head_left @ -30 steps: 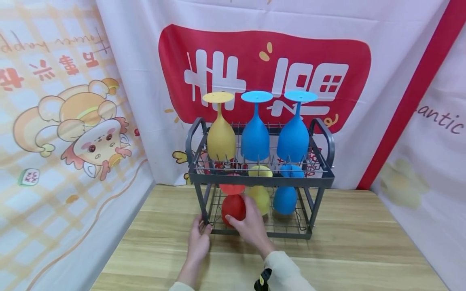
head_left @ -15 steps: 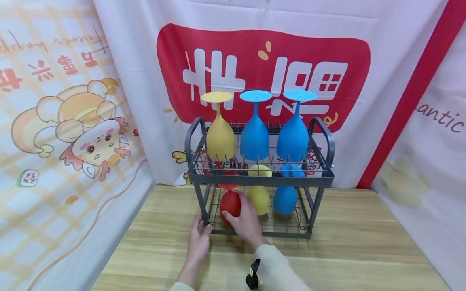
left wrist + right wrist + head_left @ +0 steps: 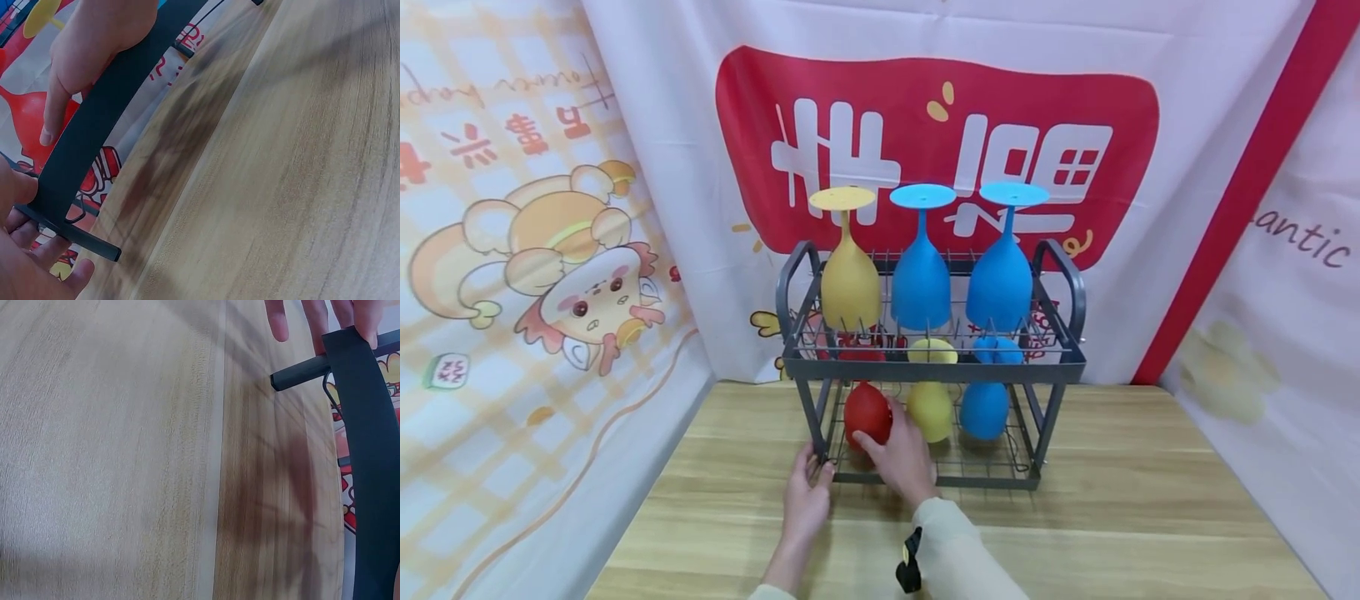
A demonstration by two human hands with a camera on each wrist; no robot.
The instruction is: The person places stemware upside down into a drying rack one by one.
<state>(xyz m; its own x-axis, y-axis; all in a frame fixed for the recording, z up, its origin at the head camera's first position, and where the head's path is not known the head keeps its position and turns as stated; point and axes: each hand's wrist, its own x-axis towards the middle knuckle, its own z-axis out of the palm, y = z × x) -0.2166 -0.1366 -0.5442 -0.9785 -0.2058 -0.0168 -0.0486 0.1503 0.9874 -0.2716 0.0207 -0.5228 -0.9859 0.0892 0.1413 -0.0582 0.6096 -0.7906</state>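
Observation:
An upside-down red plastic wine glass point(image 3: 863, 410) is on the lower tier of a dark two-tier dish rack point(image 3: 934, 371), at its left end. My right hand point(image 3: 904, 460) holds it by the bowl, thumb in front and fingers round the right side. At the rack's front left corner, my left hand point(image 3: 807, 498) grips the frame; the left wrist view has its thumb point(image 3: 24, 189) on the dark bar and fingers beneath. Right of the red glass stand an inverted yellow wine glass point(image 3: 929, 410) and a blue one point(image 3: 984, 410).
On the upper tier stand an inverted yellow glass point(image 3: 850, 287) and two blue glasses, the nearer-to-middle blue glass point(image 3: 921, 287) and the right blue glass point(image 3: 999, 287). The rack rests on a wooden table point(image 3: 1120, 500) before a printed cloth point(image 3: 685, 167).
My right hand has moved left along the lower tier with the red wine glass, which is now farther from the yellow one. My left hand keeps its place at the rack corner.

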